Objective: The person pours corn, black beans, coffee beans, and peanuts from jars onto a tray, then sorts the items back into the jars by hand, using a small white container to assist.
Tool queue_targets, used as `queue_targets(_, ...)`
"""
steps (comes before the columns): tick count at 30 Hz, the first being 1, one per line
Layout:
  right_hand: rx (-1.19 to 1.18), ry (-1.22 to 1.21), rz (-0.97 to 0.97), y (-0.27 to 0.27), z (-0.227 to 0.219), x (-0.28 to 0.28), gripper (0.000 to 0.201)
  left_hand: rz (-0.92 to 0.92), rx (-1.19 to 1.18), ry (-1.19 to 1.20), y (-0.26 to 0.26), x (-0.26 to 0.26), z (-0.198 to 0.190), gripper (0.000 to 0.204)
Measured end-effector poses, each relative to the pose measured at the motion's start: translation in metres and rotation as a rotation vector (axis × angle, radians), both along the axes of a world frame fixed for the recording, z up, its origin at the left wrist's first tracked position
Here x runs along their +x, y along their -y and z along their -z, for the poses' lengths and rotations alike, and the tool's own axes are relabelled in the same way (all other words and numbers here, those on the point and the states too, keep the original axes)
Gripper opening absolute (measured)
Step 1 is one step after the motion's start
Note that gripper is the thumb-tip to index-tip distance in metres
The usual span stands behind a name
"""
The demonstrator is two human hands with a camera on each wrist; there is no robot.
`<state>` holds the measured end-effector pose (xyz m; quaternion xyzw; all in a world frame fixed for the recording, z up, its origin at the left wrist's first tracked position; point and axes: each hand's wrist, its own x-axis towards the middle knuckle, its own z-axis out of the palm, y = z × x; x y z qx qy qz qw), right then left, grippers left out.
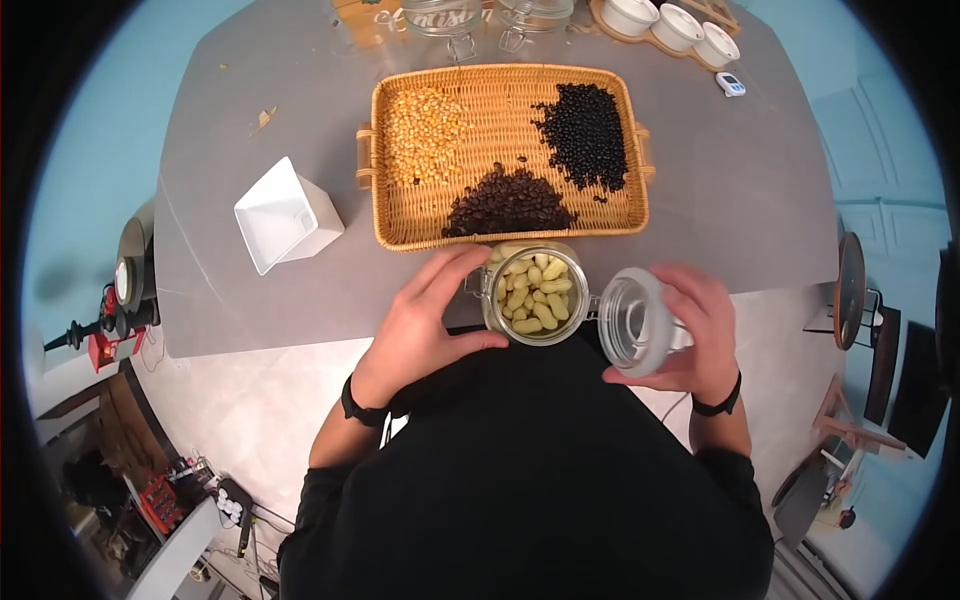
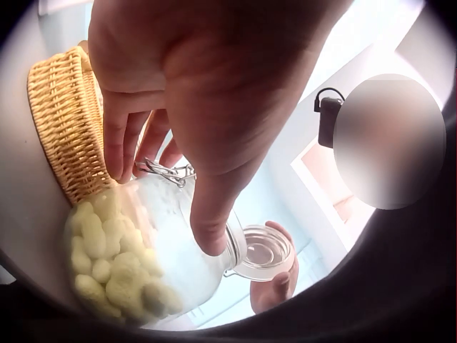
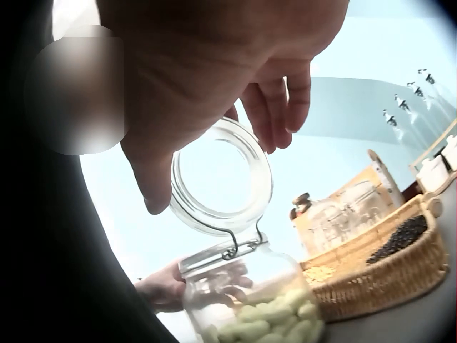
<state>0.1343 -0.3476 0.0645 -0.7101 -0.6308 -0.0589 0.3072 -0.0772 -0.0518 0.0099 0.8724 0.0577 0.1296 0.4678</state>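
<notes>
A clip-top glass jar [image 1: 540, 292] with its lid swung open stands at the table's front edge, before the basket. Inside are pale, peanut-shaped pieces [image 1: 535, 290], filling the lower part of the jar in the right wrist view. My left hand [image 1: 425, 312] holds the jar from the left, thumb [image 2: 209, 229] on its neck and fingers by the wire clasp [image 2: 170, 171]. On the other side, my right hand [image 1: 700, 325] grips the round glass lid [image 1: 636, 322] by its edge, between thumb and fingers. A wire hinge [image 3: 243, 246] joins lid and jar.
Behind the jar, a wicker basket [image 1: 500, 100] bears yellow corn kernels [image 1: 425, 135], black beans [image 1: 588, 135] and dark brown beans [image 1: 510, 203]. A white square container [image 1: 290, 217] lies tilted at left. Glass jars [image 1: 440, 18], white bowls [image 1: 677, 28] and a timer [image 1: 730, 84] stand farther back.
</notes>
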Motion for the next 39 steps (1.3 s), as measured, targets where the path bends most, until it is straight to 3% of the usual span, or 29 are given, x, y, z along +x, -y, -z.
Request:
queue_targets(6,-0.169,-0.187,-0.165,-0.080,0.002,-0.023,0.094,0.028,-0.162,-0.010,-0.005,0.008,0.003,0.081)
queue_targets(9,-0.095,-0.271,-0.198,-0.097,0.020,-0.031,0.091,0.014,-0.390,-0.042,-0.008,0.006,0.012,0.071)
queue_targets(12,-0.065,-0.262,-0.217,-0.100,0.022,-0.030,0.088,0.073,-0.893,0.097,-0.014,0.002,0.029,0.060)
queue_targets(15,-0.018,-0.256,-0.209,-0.100,0.027,-0.029,0.088,0.126,-1.090,0.111,-0.025,0.000,0.020,0.056)
queue_targets(19,0.021,-0.270,-0.155,-0.100,0.034,-0.034,0.089,0.062,-0.845,0.124,-0.017,0.009,0.018,0.047)
queue_targets(25,0.052,-0.306,-0.141,-0.099,0.039,-0.036,0.091,0.207,-0.612,0.292,-0.028,0.016,0.030,0.046)
queue_targets(28,0.027,-0.323,-0.182,-0.100,0.035,-0.031,0.091,0.067,-0.914,0.185,-0.013,0.011,0.016,0.044)
queue_targets(31,-0.022,-0.331,-0.185,-0.102,0.026,-0.028,0.091,0.049,-0.888,0.154,-0.014,0.008,0.021,0.051)
queue_targets(37,-0.100,-0.226,-0.118,-0.106,0.013,-0.036,0.088,0.095,-0.592,0.149,-0.017,0.011,0.017,0.047)
queue_targets(39,-0.055,-0.278,-0.122,-0.108,0.008,-0.036,0.077,0.090,-0.606,0.152,-0.016,0.011,0.019,0.045)
